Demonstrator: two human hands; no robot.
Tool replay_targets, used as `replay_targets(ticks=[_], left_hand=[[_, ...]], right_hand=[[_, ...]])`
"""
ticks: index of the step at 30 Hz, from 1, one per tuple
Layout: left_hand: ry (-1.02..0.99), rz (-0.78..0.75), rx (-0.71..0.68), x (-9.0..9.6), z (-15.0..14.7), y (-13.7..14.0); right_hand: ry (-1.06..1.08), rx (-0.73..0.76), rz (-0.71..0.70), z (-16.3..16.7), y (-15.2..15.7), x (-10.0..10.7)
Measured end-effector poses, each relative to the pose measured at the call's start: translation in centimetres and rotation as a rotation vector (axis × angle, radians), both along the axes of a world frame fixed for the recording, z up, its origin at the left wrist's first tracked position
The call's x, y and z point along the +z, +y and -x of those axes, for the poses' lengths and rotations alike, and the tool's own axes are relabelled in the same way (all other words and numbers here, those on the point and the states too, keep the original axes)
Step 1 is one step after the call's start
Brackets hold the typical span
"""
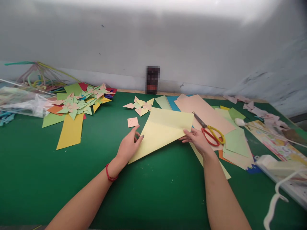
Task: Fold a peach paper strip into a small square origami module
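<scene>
A pale yellow sheet of paper [165, 127], its lower edge slanting, is held a little above the green table. My right hand [195, 139] pinches its right side, thumb on top and fingers underneath. At the left edge, my left hand [129, 143] has its fingers curled and its thumb against the paper. Just beyond that hand lies a small folded pink paper square [132, 122]. Scissors [208, 129] with red and yellow handles rest beside my right hand, on a large pink sheet [203, 111]. Another pale yellow strip [222, 167] lies partly under my right forearm.
Folded paper pieces [141, 105] form a small cluster behind the sheet. A bigger heap of folded paper [81, 100] and a yellow card [70, 132] lie left, near clear plastic bags [26, 102]. Right are green sheets [236, 142], a white cable [273, 199] and a white device [273, 164].
</scene>
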State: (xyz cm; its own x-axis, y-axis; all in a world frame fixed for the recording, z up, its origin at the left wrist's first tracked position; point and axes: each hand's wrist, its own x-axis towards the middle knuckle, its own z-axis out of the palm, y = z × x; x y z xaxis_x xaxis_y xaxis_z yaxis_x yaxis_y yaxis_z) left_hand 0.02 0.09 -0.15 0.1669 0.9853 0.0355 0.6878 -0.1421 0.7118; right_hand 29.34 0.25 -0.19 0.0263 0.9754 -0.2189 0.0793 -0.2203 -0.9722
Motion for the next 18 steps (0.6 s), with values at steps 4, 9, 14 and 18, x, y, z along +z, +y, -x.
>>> replay_targets(ticks=[4, 9, 14, 18], left_hand=[[0.268, -0.305, -0.287, -0.6, -1.9, -1.5], [0.498, -0.33, -0.509, -2.5, -3.4, -3.0], [0.542, -0.36, -0.495, -3.0, -3.5, -3.1], [0.548, -0.359, -0.508, -2.9, -3.4, -3.0]], right_hand=[[-0.094, 0.062, 0.033, 0.2, -0.1, 0.0], [-0.615, -0.269, -0.217, -0.1, 0.1, -0.2], [-1.032, -0.243, -0.548, 4.3, -0.2, -1.3], [-1.16, 0.218, -0.543, 9.3, -0.6, -2.9]])
